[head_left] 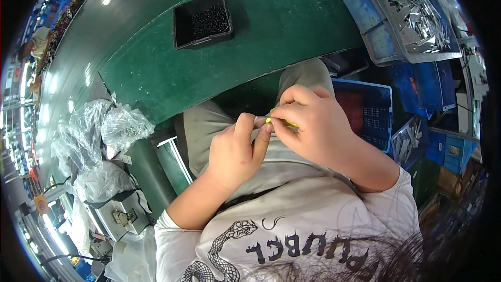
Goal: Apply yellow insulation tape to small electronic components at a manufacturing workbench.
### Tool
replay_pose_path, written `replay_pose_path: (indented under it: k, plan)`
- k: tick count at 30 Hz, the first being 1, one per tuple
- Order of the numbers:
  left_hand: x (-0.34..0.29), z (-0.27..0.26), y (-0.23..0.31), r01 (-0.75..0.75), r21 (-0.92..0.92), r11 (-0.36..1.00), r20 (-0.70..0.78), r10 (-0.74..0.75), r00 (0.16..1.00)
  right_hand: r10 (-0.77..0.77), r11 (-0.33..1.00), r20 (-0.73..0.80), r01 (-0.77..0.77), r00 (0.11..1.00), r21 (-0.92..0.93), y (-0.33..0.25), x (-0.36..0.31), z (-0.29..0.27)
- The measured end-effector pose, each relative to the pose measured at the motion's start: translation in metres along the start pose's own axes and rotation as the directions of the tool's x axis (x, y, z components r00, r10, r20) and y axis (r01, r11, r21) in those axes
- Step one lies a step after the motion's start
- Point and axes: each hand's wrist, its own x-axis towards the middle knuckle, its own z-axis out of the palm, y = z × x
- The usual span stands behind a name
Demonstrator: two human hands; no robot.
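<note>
Above my lap, both hands meet fingertip to fingertip. My right hand (309, 120) is closed on a small yellow piece (269, 120); bits of it show beside the thumb and fingers, and the rest is covered. My left hand (236, 145) pinches thumb against forefinger right at the near end of that piece. Whatever lies between the left fingertips is too small and hidden to name. Beyond the hands, a black bin (202, 20) with many small dark parts stands on the green tabletop (282, 26).
Clear plastic bags (125, 125) lie at the left, above a grey metal box (119, 216). A large bin (373, 31) full of thin metal strips (412, 13) stands at upper right. Below it sits a blue crate (389, 109). The table's near edge passes just over my knees.
</note>
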Motion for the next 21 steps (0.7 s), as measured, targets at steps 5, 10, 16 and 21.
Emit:
replay_pose_path:
  k: [5,10,16,21]
  plan:
    - [0.002,-0.003,0.003,0.043,0.016,0.999,0.019,-0.044,0.999,-0.018,0.999,0.022,0.019,1.000,-0.040,-0.002,-0.001,-0.001]
    - [0.002,-0.006,0.004,0.114,-0.088,0.990,0.029,-0.112,0.993,-0.032,0.997,0.019,0.033,0.999,-0.066,-0.006,-0.001,-0.001]
    - [-0.001,-0.008,0.002,0.224,-0.301,0.927,0.074,-0.212,0.975,-0.087,0.993,-0.011,0.085,0.996,-0.085,-0.007,-0.003,0.001]
    - [-0.011,-0.001,-0.011,0.285,-0.687,0.668,0.166,-0.237,0.957,-0.140,0.988,-0.062,0.136,0.988,-0.068,-0.011,-0.003,0.003]
